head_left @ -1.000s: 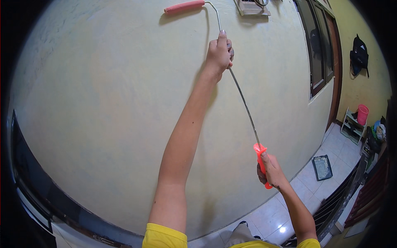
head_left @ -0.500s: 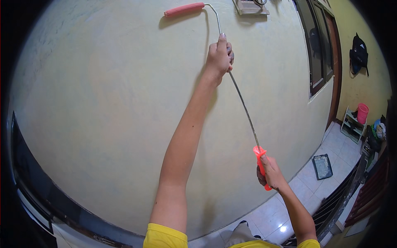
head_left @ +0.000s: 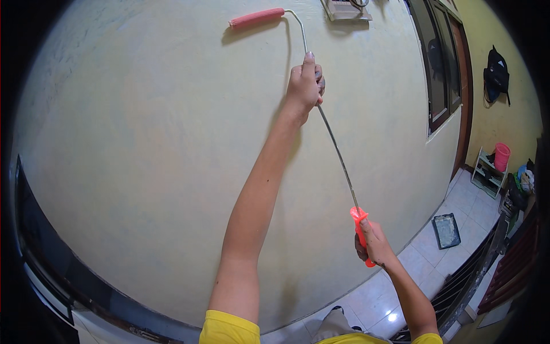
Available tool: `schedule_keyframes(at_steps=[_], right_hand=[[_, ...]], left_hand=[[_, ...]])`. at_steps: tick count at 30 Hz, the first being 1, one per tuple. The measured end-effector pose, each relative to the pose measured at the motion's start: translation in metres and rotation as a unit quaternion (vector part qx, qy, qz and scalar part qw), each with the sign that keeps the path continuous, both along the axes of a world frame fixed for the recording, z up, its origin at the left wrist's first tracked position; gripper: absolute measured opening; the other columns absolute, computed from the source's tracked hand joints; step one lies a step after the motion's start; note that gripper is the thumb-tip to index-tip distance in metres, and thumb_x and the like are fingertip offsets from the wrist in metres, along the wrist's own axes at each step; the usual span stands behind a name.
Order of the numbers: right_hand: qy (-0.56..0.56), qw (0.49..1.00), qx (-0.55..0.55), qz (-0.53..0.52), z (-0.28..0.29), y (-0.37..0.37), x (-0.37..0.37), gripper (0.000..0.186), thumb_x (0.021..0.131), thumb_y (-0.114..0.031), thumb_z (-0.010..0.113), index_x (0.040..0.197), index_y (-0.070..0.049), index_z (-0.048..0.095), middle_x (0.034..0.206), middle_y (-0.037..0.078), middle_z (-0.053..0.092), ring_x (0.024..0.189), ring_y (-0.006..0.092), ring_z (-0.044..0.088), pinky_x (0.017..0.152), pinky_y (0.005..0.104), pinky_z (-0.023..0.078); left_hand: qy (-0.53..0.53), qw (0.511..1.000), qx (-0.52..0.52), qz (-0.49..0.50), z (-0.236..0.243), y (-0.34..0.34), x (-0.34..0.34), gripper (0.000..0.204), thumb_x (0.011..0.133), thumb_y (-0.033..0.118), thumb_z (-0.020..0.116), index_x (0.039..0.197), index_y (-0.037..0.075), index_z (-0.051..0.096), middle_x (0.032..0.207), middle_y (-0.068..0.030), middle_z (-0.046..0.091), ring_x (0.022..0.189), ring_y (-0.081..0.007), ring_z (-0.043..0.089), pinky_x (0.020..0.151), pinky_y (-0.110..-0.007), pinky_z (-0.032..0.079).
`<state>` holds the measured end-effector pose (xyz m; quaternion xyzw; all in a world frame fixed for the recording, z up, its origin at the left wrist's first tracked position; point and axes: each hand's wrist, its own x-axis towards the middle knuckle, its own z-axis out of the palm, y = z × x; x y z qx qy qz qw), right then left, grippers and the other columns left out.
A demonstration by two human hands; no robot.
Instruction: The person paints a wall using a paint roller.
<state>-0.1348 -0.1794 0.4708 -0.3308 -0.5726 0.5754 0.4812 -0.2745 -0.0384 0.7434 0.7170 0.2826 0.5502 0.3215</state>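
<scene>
A paint roller spans the middle of the view, with its pink sleeve (head_left: 256,19) up on the pale wall (head_left: 154,155). From the sleeve a thin metal rod (head_left: 338,150) bends and runs down to an orange-red handle (head_left: 360,216). My left hand (head_left: 306,82) is wrapped round the upper rod, its thumb pointing up along it. Lower right, my right hand (head_left: 375,243) grips the handle, fingers curled round it. Dark smudges mark the fingers of both hands.
On the tiled floor at right lies a dark paint tray (head_left: 446,231). Beyond it stand a small rack (head_left: 487,175) and a pink bin (head_left: 502,157). A dark-framed window (head_left: 438,63) is set in the wall; a black backpack (head_left: 497,77) hangs far right. A beige box (head_left: 348,10) is mounted at top.
The roller has come down slightly along the wall, the sleeve shifting a little lower and right. Both my hands have moved down with it, keeping their grips.
</scene>
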Motion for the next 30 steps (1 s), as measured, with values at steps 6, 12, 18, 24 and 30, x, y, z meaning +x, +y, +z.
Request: schedule_keyframes(at_steps=[6,12,18,24,30], right_hand=[[-0.002,1.000,-0.001,-0.003,0.000,-0.002,-0.001,0.052,0.096,-0.056,0.033,0.075,-0.008,0.039,0.047,0.001,0.040,0.036,0.0102,0.039,0.034,0.0254,0.033],[-0.005,1.000,0.000,-0.009,-0.002,-0.004,-0.001,0.053,0.096,-0.057,0.033,0.075,-0.008,0.039,0.047,0.001,0.040,0.036,0.0102,0.039,0.034,0.0256,0.033],[0.004,1.000,-0.006,0.001,-0.006,-0.006,0.000,0.053,0.096,-0.056,0.033,0.075,-0.008,0.039,0.047,0.001,0.039,0.035,0.0103,0.039,0.033,0.0256,0.033],[0.003,1.000,-0.006,0.002,-0.056,-0.004,-0.004,0.052,0.096,-0.054,0.035,0.074,-0.007,0.041,0.046,0.001,0.041,0.035,0.0110,0.039,0.033,0.0260,0.032],[0.009,1.000,-0.016,-0.004,-0.117,-0.021,-0.006,0.053,0.096,-0.055,0.035,0.075,-0.007,0.043,0.047,0.001,0.042,0.035,0.0112,0.040,0.034,0.0257,0.031]], left_hand=[[-0.001,1.000,0.002,-0.002,-0.001,-0.001,-0.001,0.050,0.097,0.051,0.029,0.061,0.015,0.028,0.049,0.0035,0.029,0.038,-0.0076,0.027,0.038,-0.024,0.023],[-0.003,1.000,0.002,0.000,-0.003,-0.003,0.000,0.051,0.097,0.052,0.030,0.061,0.015,0.027,0.049,0.0033,0.029,0.037,-0.0078,0.028,0.037,-0.024,0.023],[-0.005,1.000,-0.003,0.002,-0.007,-0.003,0.000,0.052,0.097,0.052,0.030,0.060,0.015,0.028,0.048,0.0031,0.030,0.037,-0.0084,0.029,0.037,-0.024,0.024],[-0.012,1.000,-0.001,-0.004,-0.054,0.006,-0.003,0.053,0.096,0.053,0.032,0.060,0.015,0.031,0.046,0.0036,0.031,0.035,-0.0076,0.032,0.035,-0.023,0.027],[-0.006,0.999,-0.040,-0.005,-0.112,-0.007,0.000,0.055,0.096,0.054,0.032,0.058,0.015,0.030,0.045,0.0038,0.030,0.035,-0.0070,0.032,0.034,-0.022,0.027]])
